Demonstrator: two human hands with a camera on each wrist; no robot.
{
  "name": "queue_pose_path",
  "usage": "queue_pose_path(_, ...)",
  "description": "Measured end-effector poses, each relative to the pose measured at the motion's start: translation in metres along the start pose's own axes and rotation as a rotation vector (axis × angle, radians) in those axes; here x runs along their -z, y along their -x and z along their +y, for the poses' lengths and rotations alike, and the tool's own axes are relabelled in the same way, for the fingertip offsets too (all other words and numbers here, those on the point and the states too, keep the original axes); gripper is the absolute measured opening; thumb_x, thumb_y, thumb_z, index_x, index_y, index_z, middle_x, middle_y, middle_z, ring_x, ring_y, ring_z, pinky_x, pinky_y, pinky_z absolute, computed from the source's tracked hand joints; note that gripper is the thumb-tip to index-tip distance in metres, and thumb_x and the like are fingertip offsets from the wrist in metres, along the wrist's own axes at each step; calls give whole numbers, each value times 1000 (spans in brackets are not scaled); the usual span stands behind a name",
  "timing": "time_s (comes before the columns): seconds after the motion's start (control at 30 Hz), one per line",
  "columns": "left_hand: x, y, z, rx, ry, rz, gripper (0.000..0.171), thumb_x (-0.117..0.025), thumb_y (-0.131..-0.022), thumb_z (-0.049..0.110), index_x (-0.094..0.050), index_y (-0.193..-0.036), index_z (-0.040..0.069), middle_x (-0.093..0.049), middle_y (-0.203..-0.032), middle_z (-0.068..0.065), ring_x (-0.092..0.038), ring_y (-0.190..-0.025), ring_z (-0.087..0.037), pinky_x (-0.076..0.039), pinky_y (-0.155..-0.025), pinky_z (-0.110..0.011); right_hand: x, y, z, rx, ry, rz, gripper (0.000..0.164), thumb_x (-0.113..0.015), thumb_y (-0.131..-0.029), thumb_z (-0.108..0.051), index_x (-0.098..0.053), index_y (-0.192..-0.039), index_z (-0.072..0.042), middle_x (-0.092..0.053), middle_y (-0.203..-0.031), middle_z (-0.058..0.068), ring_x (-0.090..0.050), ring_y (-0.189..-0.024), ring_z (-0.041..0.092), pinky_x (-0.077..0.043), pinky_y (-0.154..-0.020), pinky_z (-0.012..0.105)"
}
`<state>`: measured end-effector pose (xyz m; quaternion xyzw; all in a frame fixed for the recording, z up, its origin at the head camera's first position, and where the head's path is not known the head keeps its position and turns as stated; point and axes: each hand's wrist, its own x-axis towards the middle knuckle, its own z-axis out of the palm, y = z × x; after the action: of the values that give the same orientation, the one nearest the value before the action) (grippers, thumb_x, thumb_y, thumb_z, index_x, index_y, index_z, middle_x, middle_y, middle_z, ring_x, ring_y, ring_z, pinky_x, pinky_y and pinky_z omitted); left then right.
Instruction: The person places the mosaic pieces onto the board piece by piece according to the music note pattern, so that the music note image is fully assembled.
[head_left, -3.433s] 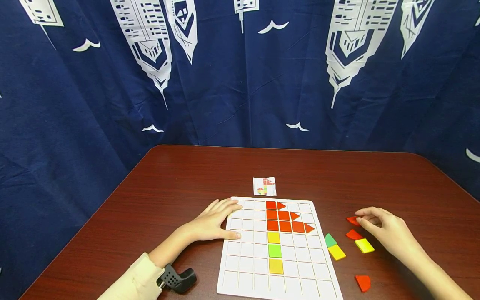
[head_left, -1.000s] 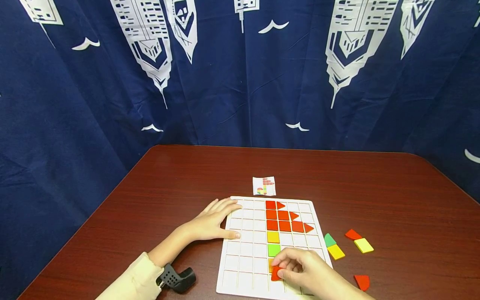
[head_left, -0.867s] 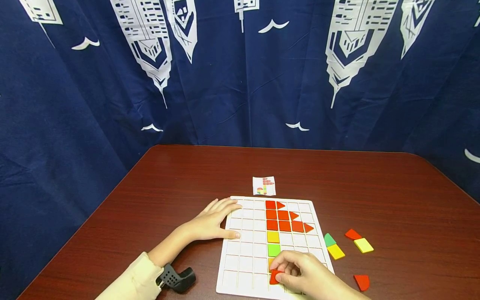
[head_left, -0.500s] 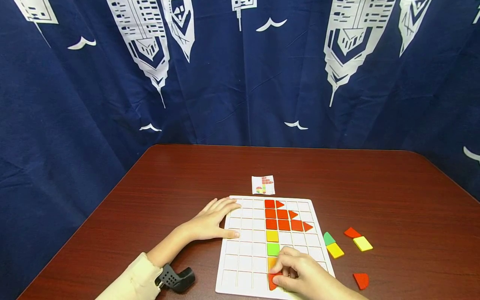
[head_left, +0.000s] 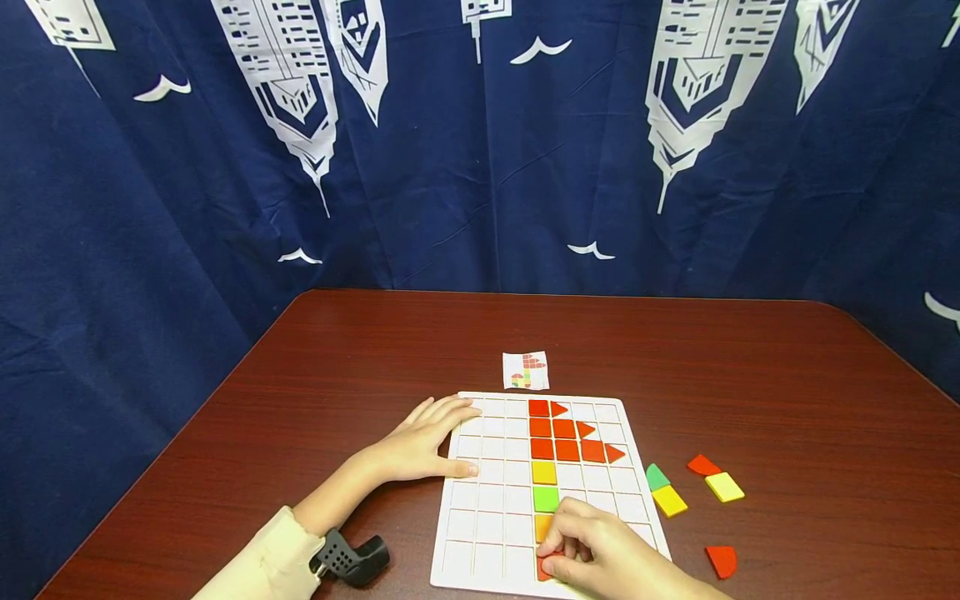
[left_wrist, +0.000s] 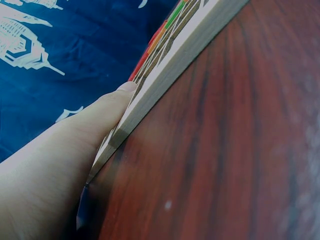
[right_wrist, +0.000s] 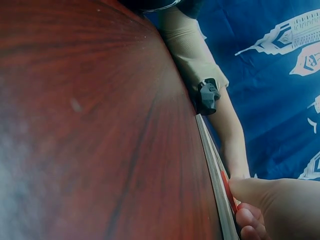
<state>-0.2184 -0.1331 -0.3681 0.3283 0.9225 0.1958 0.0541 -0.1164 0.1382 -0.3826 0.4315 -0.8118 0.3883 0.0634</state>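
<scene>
My left hand (head_left: 422, 443) rests on the left edge of a white gridded board (head_left: 491, 527), its fingers extended over the upper side and its thumb lower down. Between thumb and fingertips, my right hand (head_left: 611, 550) pinches a red rounded tile (head_left: 543, 570) at the board's bottom row, just below an orange-yellow square tile (head_left: 543, 527). Fingers partly cover that red piece; in the right wrist view the red tile (right_wrist: 228, 192) lies against the board's surface. Further up the same column are a green square (head_left: 546, 499), a yellow square (head_left: 544, 472) and rows of red squares (head_left: 542, 449) ending in red triangles (head_left: 614, 454).
Right of the board lie a green rounded tile (head_left: 657, 477), a yellow square (head_left: 670, 501), a red rounded tile (head_left: 703, 465), a pale yellow square (head_left: 725, 487) and another red rounded tile (head_left: 722, 562). Behind the board is a small pattern card (head_left: 526, 371) on the brown table (head_left: 375, 350).
My right hand has picked up a red rounded tile from the table at the right and carried it left to the board's bottom row. My left hand stays in place.
</scene>
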Motion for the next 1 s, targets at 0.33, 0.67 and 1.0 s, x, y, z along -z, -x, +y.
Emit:
queue_pose_path(0.33, -2, 0, -1, 2, -10, 5, 74, -56, -79, 57, -31, -140, 23, -25, -149, -1, -12, -141, -17, -5, -114, -48, 15, -1, -4, -2, 23, -96, 18, -63, -81, -4, -61, -85, -21, -57, -81, -12, -47, -71, -8, -42, -60, 10)
queue_pose_path(0.67, -2, -1, -1, 20, -20, -11, 75, -56, -79, 60, -30, -140, 25, -24, -149, 0, -11, -141, -18, -6, -114, -48, 49, 20, 9, -59, 136, -12, 12, -64, -83, -10, -62, -91, -20, -59, -82, -13, -48, -71, -5, -41, -57, 13)
queue_pose_path(1.0, 0, 0, 1, 19, -7, -7, 75, -56, -79, 59, -31, -140, 25, -25, -149, -1, -13, -141, -17, -3, -115, -46, 81, 46, 17, -232, 196, 158, 21, -66, -80, -6, -63, -92, -23, -59, -82, -15, -50, -71, -4, -39, -54, 15)
